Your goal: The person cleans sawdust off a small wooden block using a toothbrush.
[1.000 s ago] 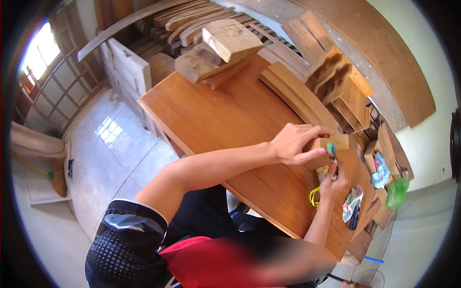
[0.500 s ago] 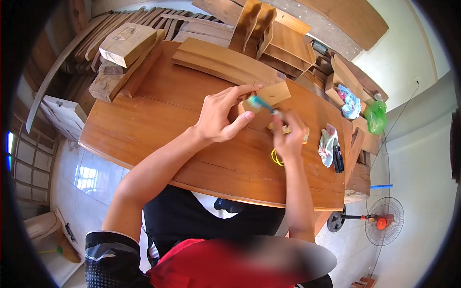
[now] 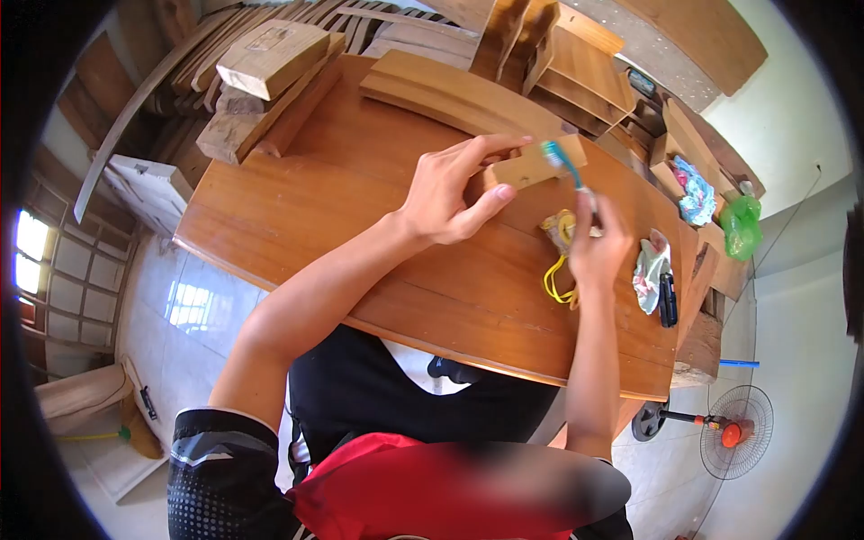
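Note:
My left hand (image 3: pixel 450 191) grips the left end of a small light-brown wooden block (image 3: pixel 524 175), thumb below and forefinger along the top. Closed around the handle of a teal toothbrush (image 3: pixel 569 166), my right hand (image 3: pixel 601 241) keeps its bristle end against the block's face, near the right end. The block is tilted just above the wooden table (image 3: pixel 432 279). Beside my right hand lie a yellowish item (image 3: pixel 558 227), partly hidden, and a looped yellow cord (image 3: pixel 554 286).
A long curved wooden piece (image 3: pixel 459 94) lies along the table's far side, and stacked timber (image 3: pixel 270 63) stands at the far left. To the right are a crumpled cloth (image 3: pixel 647 274) and a black object (image 3: pixel 668 301). A fan (image 3: pixel 733 434) stands beyond the right edge.
The toothbrush has shifted along the block from nearer my left fingers towards its right end. My left hand still grips the block. The whole view has also swung slightly.

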A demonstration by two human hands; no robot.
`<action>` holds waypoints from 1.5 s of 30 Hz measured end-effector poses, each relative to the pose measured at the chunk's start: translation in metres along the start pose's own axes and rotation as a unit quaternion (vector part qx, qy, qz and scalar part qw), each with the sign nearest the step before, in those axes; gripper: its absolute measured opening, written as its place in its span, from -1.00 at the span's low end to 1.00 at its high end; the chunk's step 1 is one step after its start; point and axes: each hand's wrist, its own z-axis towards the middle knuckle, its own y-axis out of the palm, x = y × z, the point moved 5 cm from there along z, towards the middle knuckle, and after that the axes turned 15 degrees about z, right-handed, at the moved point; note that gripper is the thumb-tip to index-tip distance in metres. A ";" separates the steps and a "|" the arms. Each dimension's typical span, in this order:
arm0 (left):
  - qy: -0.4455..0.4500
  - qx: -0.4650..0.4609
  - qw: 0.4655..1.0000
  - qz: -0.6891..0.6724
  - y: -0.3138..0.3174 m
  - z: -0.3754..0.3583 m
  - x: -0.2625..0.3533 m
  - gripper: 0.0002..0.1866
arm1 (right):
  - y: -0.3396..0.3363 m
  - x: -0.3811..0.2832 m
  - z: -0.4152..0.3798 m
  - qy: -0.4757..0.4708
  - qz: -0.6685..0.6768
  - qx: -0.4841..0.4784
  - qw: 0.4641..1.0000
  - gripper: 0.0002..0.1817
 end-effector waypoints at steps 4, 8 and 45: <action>0.004 -0.010 1.000 -0.003 0.004 -0.003 -0.001 -0.41 | 0.012 -0.026 -0.006 -0.095 -0.009 -0.035 0.995 -0.87; 0.012 -0.022 1.000 0.000 0.007 -0.004 -0.004 -0.39 | 0.004 -0.011 -0.001 -0.096 -0.053 0.003 0.994 -0.88; 0.028 0.038 0.999 -0.003 0.004 -0.001 -0.007 -0.41 | -0.018 0.008 0.006 -0.009 -0.031 0.068 0.997 -0.86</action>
